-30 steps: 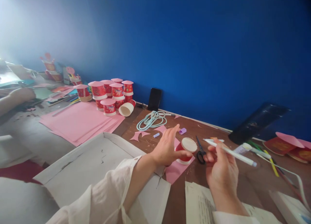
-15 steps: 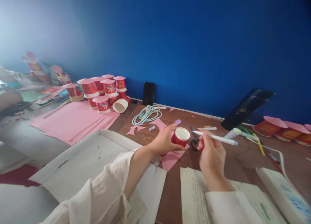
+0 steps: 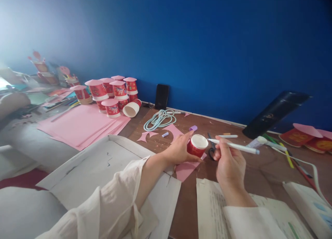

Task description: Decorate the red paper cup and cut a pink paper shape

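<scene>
My left hand (image 3: 181, 149) is wrapped around the side of a red paper cup (image 3: 195, 151). The cup's pale round end faces up, and it stands on or just above a pink paper piece (image 3: 188, 169). In my right hand (image 3: 229, 163) is a slim white marker (image 3: 240, 147), held like a pen, with its tip pointing left close to the cup's rim. Whether the tip touches the rim I cannot tell. Behind my right fingers lie dark-handled scissors (image 3: 211, 152), partly hidden. A purple glue-stick-like cap (image 3: 193, 128) rests beyond the cup.
Several red cups with pink paper tops (image 3: 118, 88) stand at the left beside stacked pink sheets (image 3: 85, 125). A coiled pale blue cord (image 3: 159, 120), a phone (image 3: 162, 96) and a black cylinder (image 3: 275, 112) lie along the wall. Printed paper (image 3: 210, 208) lies nearest me. Another person's arm (image 3: 14, 102) shows far left.
The view has shifted slightly, so most things sit a little further right. Both hands keep their holds on the cup and marker, with the marker tip still near the cup's rim.
</scene>
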A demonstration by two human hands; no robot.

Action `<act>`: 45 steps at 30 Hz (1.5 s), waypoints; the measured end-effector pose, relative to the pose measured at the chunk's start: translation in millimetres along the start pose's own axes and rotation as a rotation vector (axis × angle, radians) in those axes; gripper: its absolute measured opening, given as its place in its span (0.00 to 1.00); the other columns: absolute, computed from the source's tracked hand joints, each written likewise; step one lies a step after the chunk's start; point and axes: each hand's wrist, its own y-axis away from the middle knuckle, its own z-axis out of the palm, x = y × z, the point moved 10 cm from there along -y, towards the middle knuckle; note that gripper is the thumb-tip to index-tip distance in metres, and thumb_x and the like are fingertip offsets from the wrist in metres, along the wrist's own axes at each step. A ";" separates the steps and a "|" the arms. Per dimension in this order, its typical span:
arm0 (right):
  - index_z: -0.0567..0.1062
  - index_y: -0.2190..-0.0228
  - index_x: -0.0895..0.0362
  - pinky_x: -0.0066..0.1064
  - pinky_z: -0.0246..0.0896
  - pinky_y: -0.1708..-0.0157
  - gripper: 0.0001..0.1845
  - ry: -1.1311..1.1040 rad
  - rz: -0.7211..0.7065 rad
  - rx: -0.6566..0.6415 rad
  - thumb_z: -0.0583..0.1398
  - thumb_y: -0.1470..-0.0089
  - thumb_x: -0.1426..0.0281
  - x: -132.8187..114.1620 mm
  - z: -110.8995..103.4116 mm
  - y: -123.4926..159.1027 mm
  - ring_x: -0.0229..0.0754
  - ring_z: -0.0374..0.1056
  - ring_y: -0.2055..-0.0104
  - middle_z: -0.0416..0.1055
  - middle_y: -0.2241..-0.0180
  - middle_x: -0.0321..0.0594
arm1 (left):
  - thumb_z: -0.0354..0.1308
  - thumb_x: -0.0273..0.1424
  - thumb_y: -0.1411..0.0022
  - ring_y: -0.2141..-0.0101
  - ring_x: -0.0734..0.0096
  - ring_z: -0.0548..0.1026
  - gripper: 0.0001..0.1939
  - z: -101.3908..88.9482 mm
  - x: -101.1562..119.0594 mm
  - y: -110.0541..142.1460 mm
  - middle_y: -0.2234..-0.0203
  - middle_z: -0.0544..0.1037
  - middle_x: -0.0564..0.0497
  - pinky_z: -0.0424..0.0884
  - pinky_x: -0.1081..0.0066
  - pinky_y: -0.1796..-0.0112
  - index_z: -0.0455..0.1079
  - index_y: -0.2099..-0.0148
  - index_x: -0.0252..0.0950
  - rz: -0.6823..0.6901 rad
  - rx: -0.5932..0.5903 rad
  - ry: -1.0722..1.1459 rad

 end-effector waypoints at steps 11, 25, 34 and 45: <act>0.80 0.62 0.58 0.25 0.50 0.81 0.21 -0.053 0.024 0.007 0.65 0.50 0.54 -2.0 0.5 3.5 0.28 0.55 0.80 0.65 0.75 0.31 | 0.71 0.46 0.56 0.43 0.46 0.66 0.46 4.5 -10.6 -3.8 0.46 0.72 0.40 0.63 0.52 0.44 0.61 0.37 0.37 0.029 0.008 -0.038; 0.81 0.61 0.60 0.29 0.55 0.78 0.30 0.484 -0.091 -0.082 0.59 0.47 0.46 -8.0 -33.4 -2.2 0.36 0.61 0.80 0.69 0.81 0.36 | 0.70 0.45 0.55 0.49 0.49 0.70 0.33 3.6 -3.8 -3.5 0.54 0.76 0.45 0.67 0.53 0.48 0.68 0.47 0.39 0.017 0.007 -0.081; 0.78 0.63 0.57 0.31 0.60 0.74 0.30 0.637 -0.072 -0.266 0.57 0.49 0.43 8.0 -20.3 7.8 0.43 0.68 0.75 0.74 0.76 0.41 | 0.69 0.46 0.56 0.48 0.50 0.68 0.34 2.3 -9.7 -2.9 0.55 0.74 0.46 0.65 0.54 0.47 0.68 0.48 0.39 -0.045 -0.001 -0.125; 0.82 0.69 0.53 0.35 0.65 0.66 0.27 0.809 -0.032 -0.342 0.59 0.54 0.44 13.4 -17.3 8.3 0.53 0.76 0.64 0.80 0.71 0.42 | 0.68 0.48 0.54 0.49 0.49 0.67 0.32 4.5 -11.0 -4.5 0.56 0.75 0.47 0.62 0.53 0.46 0.68 0.49 0.41 -0.020 -0.021 -0.152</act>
